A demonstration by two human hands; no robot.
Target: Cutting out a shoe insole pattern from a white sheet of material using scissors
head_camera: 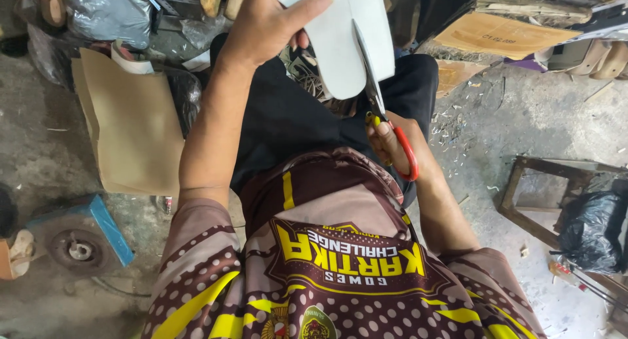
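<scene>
Dusty grey concrete floor point(39, 149) all around, littered with pale scraps, and the person sits low over it in dark trousers and a brown patterned jersey with yellow stripes. Right hand point(391, 142) first: fingers curled through the red plastic loops of the steel-bladed scissors point(386, 116), gripping them, thumb side hard to read because the handle covers it. The blades run up and away, closed nearly to a line along the edge of the flat white sole-shaped sheet point(340, 38); whether they bite into it or lie against it I cannot tell. Left hand point(265, 25) holds that sheet from the other side, thumb stretched flat across its face, the other fingers tucked behind and out of sight. The sheet hangs in the air above the knees, rounded end towards the person, its far end cut off by the top edge.

Outward now: under the sheet, a patterned shoe upper shows between the legs, mostly hidden. By the left arm a tan sheet of stiff card point(134, 129) lies on the floor, a blue-edged block with a round metal part point(82, 244) below it. To the right, a dark wooden stool frame point(543, 195), a black plastic bag point(595, 228), brown cardboard point(504, 35) at the top.
</scene>
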